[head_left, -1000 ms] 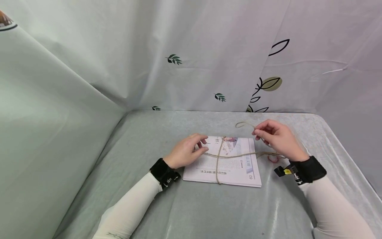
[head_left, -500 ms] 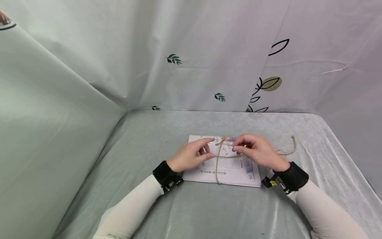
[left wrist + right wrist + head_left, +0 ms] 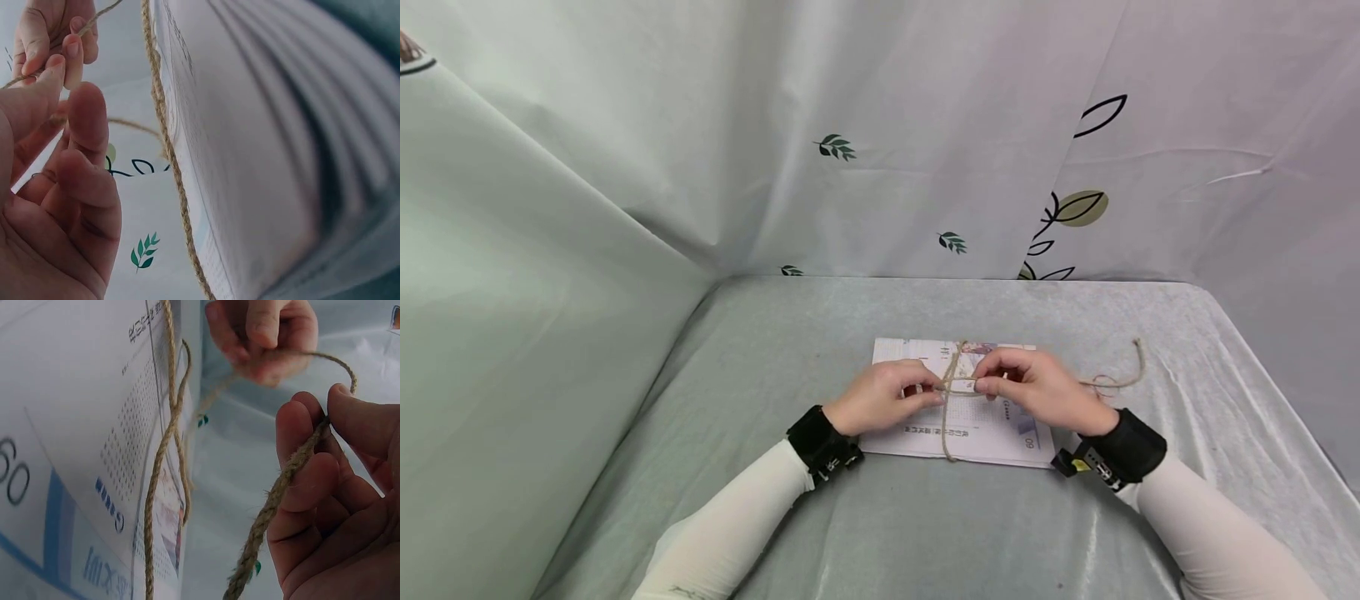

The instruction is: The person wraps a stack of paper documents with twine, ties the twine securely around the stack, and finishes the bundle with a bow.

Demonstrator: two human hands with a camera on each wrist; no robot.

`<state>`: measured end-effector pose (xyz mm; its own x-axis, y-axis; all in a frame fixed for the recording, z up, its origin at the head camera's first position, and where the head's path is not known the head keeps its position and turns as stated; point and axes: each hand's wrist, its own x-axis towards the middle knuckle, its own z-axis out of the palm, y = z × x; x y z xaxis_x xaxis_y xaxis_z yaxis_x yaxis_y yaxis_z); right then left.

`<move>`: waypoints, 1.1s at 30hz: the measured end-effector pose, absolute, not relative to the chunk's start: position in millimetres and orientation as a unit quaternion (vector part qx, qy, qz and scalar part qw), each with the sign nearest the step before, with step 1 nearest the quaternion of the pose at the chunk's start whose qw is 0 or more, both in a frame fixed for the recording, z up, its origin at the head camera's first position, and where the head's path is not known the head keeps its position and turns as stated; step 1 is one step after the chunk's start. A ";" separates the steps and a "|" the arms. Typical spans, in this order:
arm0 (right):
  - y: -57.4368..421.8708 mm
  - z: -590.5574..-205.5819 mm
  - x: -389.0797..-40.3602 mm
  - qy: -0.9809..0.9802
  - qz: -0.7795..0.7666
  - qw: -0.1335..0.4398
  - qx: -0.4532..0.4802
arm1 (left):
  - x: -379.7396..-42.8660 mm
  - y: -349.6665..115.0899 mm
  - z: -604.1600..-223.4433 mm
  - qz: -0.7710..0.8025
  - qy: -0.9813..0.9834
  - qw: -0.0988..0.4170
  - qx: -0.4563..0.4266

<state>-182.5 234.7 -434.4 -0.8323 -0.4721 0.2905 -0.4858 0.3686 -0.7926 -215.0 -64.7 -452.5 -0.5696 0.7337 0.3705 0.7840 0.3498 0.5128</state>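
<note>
The left hand (image 3: 887, 393) and right hand (image 3: 1041, 390) pinch the brown string (image 3: 265, 522), close but apart, over the paper stack (image 3: 996, 443) on the table (image 3: 940, 533) — knot-making, it seems — and next likely needs a gentle pull.

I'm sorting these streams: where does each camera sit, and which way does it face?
Head: on the person's head, facing forward and down at the newspapers; left hand, right hand and white sleeves show.
Left wrist: on that wrist, facing past the left hand toward the leaf-print cloth; left hand near, right hand beyond.
Right wrist: on that wrist, facing past the right hand, newspapers at the picture's left; right hand near, left hand beyond.
Shared: both wrist views show both hands, newspapers and string.
</note>
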 end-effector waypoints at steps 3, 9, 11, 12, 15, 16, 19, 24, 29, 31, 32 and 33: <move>237.9 -434.1 -183.8 -0.842 0.457 0.024 0.285 | -215.3 -65.3 -451.8 -0.329 -0.824 0.047 -0.459; 257.9 -428.3 -191.5 -0.881 0.378 0.090 0.269 | -224.5 -74.0 -448.8 -0.344 -0.846 0.073 -0.401; 266.3 -425.0 -193.8 -0.888 0.362 0.116 0.259 | -227.3 -78.2 -445.9 -0.358 -0.852 0.077 -0.375; 270.4 -423.6 -194.7 -0.890 0.355 0.130 0.254 | -228.4 -80.5 -444.3 -0.366 -0.854 0.076 -0.362; 281.5 -419.8 -197.7 -0.894 0.340 0.169 0.238 | -231.8 -87.3 -440.8 -0.396 -0.857 0.062 -0.324; 284.8 -418.8 -198.7 -0.895 0.335 0.182 0.232 | -233.5 -89.7 -440.6 -0.405 -0.857 0.057 -0.314; 293.0 -417.9 -202.3 -0.896 0.328 0.211 0.214 | -238.3 -96.9 -440.8 -0.435 -0.852 0.042 -0.288; 301.3 -420.3 -207.1 -0.897 0.340 0.227 0.171 | -243.9 -106.8 -441.2 -0.458 -0.844 0.057 -0.274; 301.6 -428.2 -211.1 -0.901 0.345 0.214 0.154 | -245.7 -110.5 -441.0 -0.455 -0.846 0.068 -0.270; 298.4 -431.2 -211.5 -0.901 0.339 0.216 0.164 | -245.8 -110.5 -440.8 -0.464 -0.843 0.059 -0.266; 296.1 -431.9 -210.6 -0.901 0.334 0.219 0.171 | -245.8 -110.4 -440.6 -0.471 -0.841 0.053 -0.262; 293.1 -432.4 -209.6 -0.900 0.329 0.225 0.179 | -245.6 -109.9 -439.9 -0.478 -0.838 0.046 -0.258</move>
